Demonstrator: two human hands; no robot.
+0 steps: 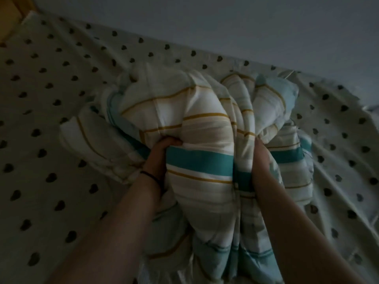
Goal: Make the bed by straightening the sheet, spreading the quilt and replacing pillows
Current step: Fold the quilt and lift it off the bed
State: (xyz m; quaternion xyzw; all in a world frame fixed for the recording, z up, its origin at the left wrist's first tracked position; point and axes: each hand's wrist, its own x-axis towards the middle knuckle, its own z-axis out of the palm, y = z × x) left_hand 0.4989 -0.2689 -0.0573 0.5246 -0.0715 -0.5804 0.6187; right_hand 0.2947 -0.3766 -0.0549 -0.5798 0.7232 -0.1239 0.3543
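A bunched-up quilt (205, 124) with teal, white, beige and mustard stripes sits in a thick bundle over the middle of the bed. My left hand (162, 154) grips its left side, fingers dug into the fabric, with a dark band on the wrist. On the bundle's right side my right hand (260, 160) is pressed into a fold and grips it too. Under the quilt lies a pale sheet (51, 119) printed with small dark hearts; it is fairly smooth on the left and creased on the right. No pillows are visible.
A plain grey wall (225, 21) runs along the bed's far edge. A bit of wooden bed frame (10, 15) shows in the top left corner. The room is dim.
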